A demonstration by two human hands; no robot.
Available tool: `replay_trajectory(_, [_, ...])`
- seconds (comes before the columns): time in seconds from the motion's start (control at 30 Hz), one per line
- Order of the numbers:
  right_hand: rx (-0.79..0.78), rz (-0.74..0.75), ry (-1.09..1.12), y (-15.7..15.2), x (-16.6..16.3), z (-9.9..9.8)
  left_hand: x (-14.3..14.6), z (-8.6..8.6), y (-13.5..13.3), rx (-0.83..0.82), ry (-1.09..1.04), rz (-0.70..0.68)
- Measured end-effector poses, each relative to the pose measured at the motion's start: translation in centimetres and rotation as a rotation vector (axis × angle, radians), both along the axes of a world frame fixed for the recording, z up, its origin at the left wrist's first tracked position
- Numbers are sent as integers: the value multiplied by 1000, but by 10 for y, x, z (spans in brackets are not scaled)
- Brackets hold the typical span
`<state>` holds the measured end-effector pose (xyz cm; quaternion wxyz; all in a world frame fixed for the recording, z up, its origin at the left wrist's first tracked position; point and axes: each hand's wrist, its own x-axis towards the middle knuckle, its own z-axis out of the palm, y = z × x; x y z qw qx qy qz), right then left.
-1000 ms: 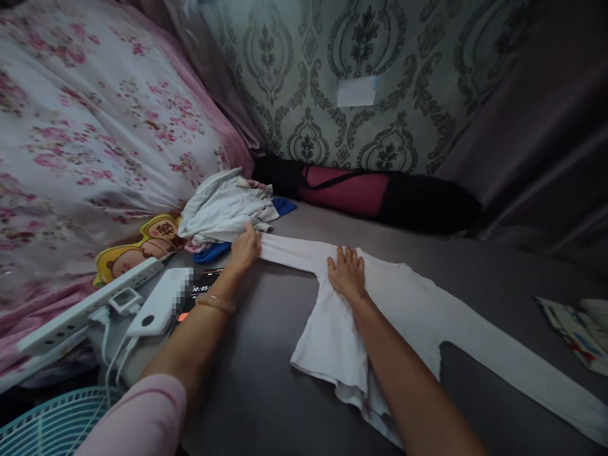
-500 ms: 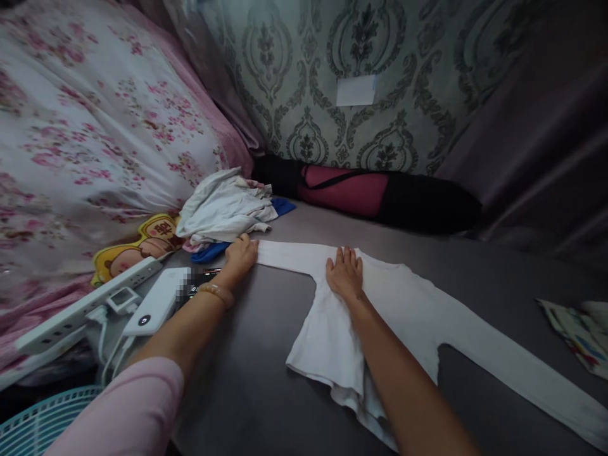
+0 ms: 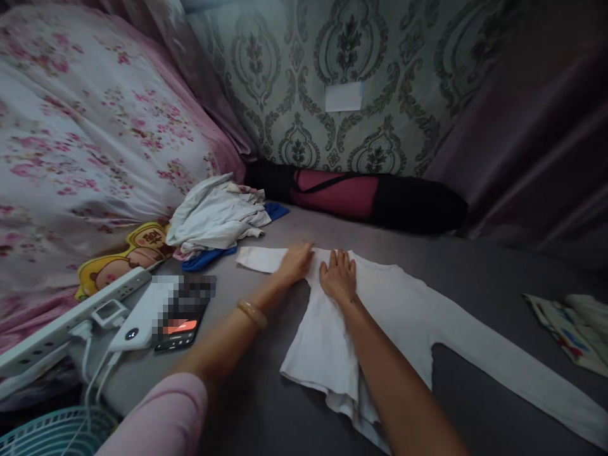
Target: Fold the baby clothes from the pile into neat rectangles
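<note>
A white long-sleeved top (image 3: 394, 316) lies spread flat on the grey bed surface (image 3: 266, 392), one sleeve reaching left and the other running off to the lower right. My right hand (image 3: 338, 276) rests flat and open on the top near its shoulder. My left hand (image 3: 295, 263), a bangle on its wrist, lies flat on the left sleeve right beside the right hand, fingers stretched out.
A heap of white and blue clothes (image 3: 213, 218) sits left of the sleeve. A phone (image 3: 183, 316), a white power bank (image 3: 137, 316) and a power strip (image 3: 66, 323) lie at the left. A dark and pink roll (image 3: 365, 193) lies along the wall. Printed cloth (image 3: 567, 326) at right.
My left hand slid right along the sleeve from its cuff to beside my right hand. The right hand stayed pressed on the top. The view shifted slightly.
</note>
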<state>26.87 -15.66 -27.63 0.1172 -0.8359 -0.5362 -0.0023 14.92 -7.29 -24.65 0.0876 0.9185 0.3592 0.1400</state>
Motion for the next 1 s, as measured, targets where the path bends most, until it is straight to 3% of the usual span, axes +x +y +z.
replay_trajectory(0.1, [-105,49,-17,-4,2,7,36,-16,-22,-62,-130,-140])
replay_trajectory(0.23, [-140,58,-39,-5,2,10,44,-28,-27,-164,-45,-100])
replay_trajectory(0.47, [25,-1,-22,0,-2,0,1,-29,-5,-43,124,98])
replay_trajectory(0.7, [9,-6,-17,3,0,-4,-56,-27,30,-63,211,335])
replay_trajectory(1.0, [-14,-9,35,3,0,-2,-97,-30,58,13,257,430])
